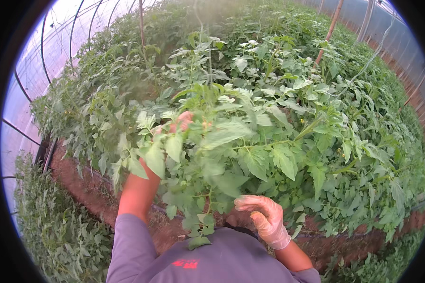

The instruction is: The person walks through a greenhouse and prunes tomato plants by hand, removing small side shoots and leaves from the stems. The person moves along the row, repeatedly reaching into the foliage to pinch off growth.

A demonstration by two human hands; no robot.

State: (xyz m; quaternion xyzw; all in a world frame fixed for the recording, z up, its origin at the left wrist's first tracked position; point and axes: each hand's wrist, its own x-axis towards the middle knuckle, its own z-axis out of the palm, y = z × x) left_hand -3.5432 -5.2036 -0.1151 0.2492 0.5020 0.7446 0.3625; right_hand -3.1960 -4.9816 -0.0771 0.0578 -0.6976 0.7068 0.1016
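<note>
A tomato plant (230, 141) with broad green leaves fills the space before me, some of its leaves blurred. My left hand (180, 122) reaches up among its stems and is partly hidden by foliage, so its grip does not show. In a clear thin glove, my right hand (264, 217) is low on the right near my chest, its fingers curved and apart from the thumb, with nothing between them. The fingertips are close to the lower leaves. A leafy tomato stem (209, 201) hangs between my two arms, in front of my shirt.
Dense tomato rows stretch ahead. A wooden stake (328, 33) and a slack string (370, 60) stand among them on the right. Reddish soil (78, 180) runs beside the row, with more plants (56, 226) at lower left. Curved greenhouse hoops (42, 49) rise at left.
</note>
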